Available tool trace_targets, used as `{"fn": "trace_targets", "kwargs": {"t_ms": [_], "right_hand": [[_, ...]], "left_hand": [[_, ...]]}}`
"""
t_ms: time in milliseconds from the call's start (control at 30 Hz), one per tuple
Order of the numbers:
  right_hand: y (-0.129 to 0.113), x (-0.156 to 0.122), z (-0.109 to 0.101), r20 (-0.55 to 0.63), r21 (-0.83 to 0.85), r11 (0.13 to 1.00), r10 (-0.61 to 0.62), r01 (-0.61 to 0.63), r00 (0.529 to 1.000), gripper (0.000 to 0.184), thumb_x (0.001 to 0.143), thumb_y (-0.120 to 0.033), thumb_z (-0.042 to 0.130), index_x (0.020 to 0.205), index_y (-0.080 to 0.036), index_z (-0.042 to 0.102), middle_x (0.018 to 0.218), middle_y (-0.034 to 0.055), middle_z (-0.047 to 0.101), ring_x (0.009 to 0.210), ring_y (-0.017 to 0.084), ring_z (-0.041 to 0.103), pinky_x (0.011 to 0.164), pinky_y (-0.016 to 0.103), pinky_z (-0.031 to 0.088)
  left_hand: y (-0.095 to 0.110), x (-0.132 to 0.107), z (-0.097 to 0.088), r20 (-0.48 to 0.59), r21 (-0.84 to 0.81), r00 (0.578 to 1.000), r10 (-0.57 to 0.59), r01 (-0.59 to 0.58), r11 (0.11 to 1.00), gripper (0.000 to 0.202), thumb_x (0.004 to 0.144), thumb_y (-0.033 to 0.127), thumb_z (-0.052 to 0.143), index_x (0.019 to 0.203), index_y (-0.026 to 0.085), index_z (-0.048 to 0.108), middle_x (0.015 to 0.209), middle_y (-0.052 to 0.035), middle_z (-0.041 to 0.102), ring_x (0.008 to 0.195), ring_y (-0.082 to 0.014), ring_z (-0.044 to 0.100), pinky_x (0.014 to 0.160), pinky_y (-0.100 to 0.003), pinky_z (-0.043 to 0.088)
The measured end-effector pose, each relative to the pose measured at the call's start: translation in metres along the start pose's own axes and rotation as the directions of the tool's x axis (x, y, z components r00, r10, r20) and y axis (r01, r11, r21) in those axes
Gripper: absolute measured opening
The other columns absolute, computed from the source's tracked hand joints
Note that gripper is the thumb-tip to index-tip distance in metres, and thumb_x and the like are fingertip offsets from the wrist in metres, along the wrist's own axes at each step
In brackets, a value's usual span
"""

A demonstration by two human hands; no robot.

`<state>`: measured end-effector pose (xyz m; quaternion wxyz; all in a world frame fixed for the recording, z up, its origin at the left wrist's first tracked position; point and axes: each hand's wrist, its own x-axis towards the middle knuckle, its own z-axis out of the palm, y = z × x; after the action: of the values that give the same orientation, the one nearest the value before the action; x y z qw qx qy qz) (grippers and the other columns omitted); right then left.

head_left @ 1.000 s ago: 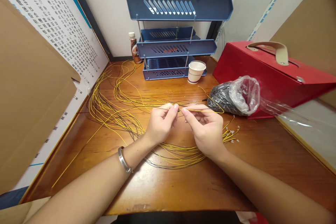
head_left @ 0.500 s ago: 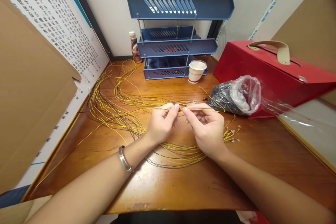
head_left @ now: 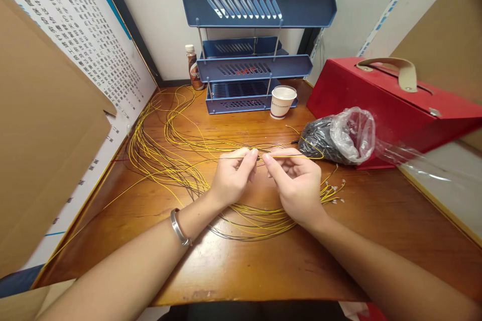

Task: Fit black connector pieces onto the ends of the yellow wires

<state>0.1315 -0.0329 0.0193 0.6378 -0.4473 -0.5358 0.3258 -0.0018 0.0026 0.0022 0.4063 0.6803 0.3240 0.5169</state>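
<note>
The head camera looks forward, down over the desk point(head_left: 241, 268).

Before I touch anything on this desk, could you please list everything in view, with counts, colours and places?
wires: many, yellow and black, across left and centre
wire tips: several, whitish, right of centre
tray rack: one, blue, back centre
bottle: one, brown, white cap, left of rack
paper cup: one, whitish, at rack's right end
box: one, red, beige handle, right
bag: one, clear, dark contents, before the box
printed sheet: one, white, black text, left
cardboard: one piece, brown, left edge
desk: one, brown, underneath
bracelet: one, silver, lower left of centre
left hand: one, bare, centre, pinching wires
right hand: one, bare, beside it, pinching wires
</note>
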Motion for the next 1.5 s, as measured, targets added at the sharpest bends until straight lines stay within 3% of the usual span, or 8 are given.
{"fn": "trace_targets", "kwargs": {"t_ms": [267,467,733,967,1300,1500], "right_hand": [[0.0036,-0.0009,0.0018,0.050,-0.003,1.000,0.019,-0.019,0.999,0.010,0.081,-0.027,0.074,0.079,-0.017,0.072,0.067,0.0015,0.068,0.051,0.009,0.057,0.045,0.021,0.045],[0.0009,-0.0011,-0.0003,-0.024,0.010,1.000,-0.007,0.007,1.000,0.016,0.083,-0.031,0.074,0.081,-0.017,0.068,0.054,-0.0036,0.057,0.044,0.008,0.050,0.042,0.020,0.039],[0.0019,-0.0001,0.0025,0.017,-0.005,1.000,0.010,-0.010,1.000,0.013,0.082,-0.029,0.075,0.078,-0.017,0.071,0.064,0.0011,0.067,0.048,0.009,0.055,0.044,0.021,0.043],[0.0014,-0.0010,-0.0001,-0.030,0.011,1.000,-0.016,0.016,0.999,0.017,0.083,-0.032,0.073,0.081,-0.017,0.067,0.053,-0.0038,0.056,0.044,0.008,0.049,0.041,0.019,0.038],[-0.0006,0.0018,0.0020,0.008,0.024,1.000,0.004,-0.004,1.000,0.014,0.082,-0.028,0.074,0.078,-0.017,0.066,0.056,-0.0019,0.061,0.045,0.008,0.052,0.043,0.020,0.042],[0.0033,0.0004,-0.0006,0.022,0.087,0.994,0.060,-0.061,0.998,0.017,0.085,-0.031,0.072,0.087,-0.017,0.062,0.053,-0.0063,0.054,0.042,0.006,0.043,0.040,0.019,0.033]], "left_hand": [[-0.0020,-0.0005,-0.0006,-0.020,0.017,0.999,0.034,-0.034,0.999,0.054,0.102,0.045,0.048,0.056,0.018,0.049,0.052,0.0014,0.048,0.051,-0.0097,0.046,0.056,-0.026,0.038],[0.0023,0.0006,-0.0005,-0.026,0.055,0.999,0.048,-0.046,0.997,0.056,0.102,0.047,0.047,0.054,0.018,0.049,0.051,0.0011,0.048,0.049,-0.0095,0.045,0.055,-0.026,0.039],[-0.0008,0.0003,-0.0004,-0.026,0.061,0.999,0.046,-0.045,0.997,0.056,0.102,0.048,0.047,0.055,0.018,0.049,0.052,0.0007,0.049,0.050,-0.0101,0.047,0.057,-0.027,0.039],[0.0006,-0.0015,-0.0003,0.005,0.068,0.999,0.045,-0.045,0.997,0.054,0.103,0.045,0.047,0.056,0.018,0.050,0.052,0.0012,0.049,0.049,-0.0094,0.046,0.054,-0.026,0.038],[-0.0001,-0.0011,-0.0001,0.019,0.073,0.999,0.050,-0.051,0.996,0.053,0.104,0.043,0.045,0.058,0.018,0.050,0.052,0.0015,0.050,0.049,-0.0093,0.047,0.055,-0.025,0.039],[0.0008,0.0000,-0.0007,-0.010,0.069,0.998,0.056,-0.055,0.996,0.053,0.104,0.043,0.046,0.057,0.017,0.051,0.052,0.0015,0.050,0.050,-0.0091,0.047,0.055,-0.025,0.038]]}}
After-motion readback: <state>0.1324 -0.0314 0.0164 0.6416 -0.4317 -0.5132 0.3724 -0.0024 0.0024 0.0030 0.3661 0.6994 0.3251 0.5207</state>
